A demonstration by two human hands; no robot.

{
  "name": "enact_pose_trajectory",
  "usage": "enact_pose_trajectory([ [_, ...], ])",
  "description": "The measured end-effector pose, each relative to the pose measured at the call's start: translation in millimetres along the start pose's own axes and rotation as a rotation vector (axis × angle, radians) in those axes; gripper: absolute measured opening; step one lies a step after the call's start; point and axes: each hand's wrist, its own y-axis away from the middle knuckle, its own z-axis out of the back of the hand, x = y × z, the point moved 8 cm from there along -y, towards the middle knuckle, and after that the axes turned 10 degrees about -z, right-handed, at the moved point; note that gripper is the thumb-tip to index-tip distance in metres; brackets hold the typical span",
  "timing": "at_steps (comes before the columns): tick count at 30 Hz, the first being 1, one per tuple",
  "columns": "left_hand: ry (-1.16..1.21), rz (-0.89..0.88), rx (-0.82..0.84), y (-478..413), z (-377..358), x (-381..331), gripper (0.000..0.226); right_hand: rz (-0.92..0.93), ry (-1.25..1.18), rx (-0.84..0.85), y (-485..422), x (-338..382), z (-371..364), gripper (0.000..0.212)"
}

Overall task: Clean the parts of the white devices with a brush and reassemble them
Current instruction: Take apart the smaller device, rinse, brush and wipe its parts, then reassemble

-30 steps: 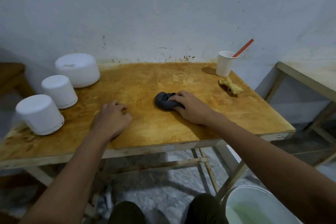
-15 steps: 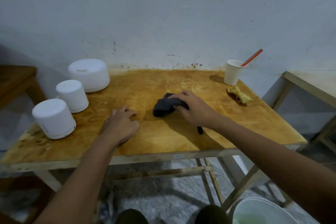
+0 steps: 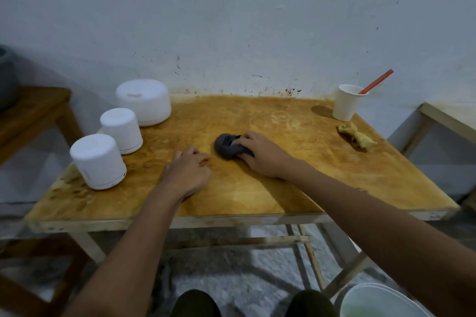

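3 white devices point(image 3: 121, 130) stand left of left hand point(image 3: 186, 172).

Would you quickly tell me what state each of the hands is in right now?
Left hand: open, resting on the table, holding nothing.
Right hand: closed on the dark grey cloth, pressing it to the table.

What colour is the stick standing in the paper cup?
The stick is orange-red; head view.

3 white devices point(image 3: 121, 130) block table point(image 3: 283, 193) left edge; cup point(image 3: 346, 104), yellow rag point(image 3: 356, 134) far right; near-right corner free.
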Motion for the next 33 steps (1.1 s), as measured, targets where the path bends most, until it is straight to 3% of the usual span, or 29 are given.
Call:
enact_pose_trajectory([
  [10,0.004,-0.015,0.009,-5,0,6,0.05,0.338,-0.02,0.156,112,54,-4,0.035],
  [12,0.024,-0.052,-0.037,-4,4,5,0.045,0.299,-0.093,0.151,108,53,6,0.035],
  [15,0.077,-0.122,-0.179,10,14,2,0.042,0.172,-0.209,-0.005,78,44,32,0.033],
  [19,-0.166,-0.079,-0.39,42,36,13,0.045,-0.032,-0.223,-0.163,6,33,37,0.032],
  [23,-0.223,0.113,-0.267,55,38,45,0.041,-0.159,-0.14,-0.169,-55,35,12,0.037],
  [27,-0.196,0.112,-0.205,55,36,53,0.039,-0.267,0.043,-0.006,-84,33,-23,0.041],
  [33,-0.108,0.115,-0.152,52,40,61,0.036,-0.007,0.024,0.069,-48,74,-26,0.035],
])
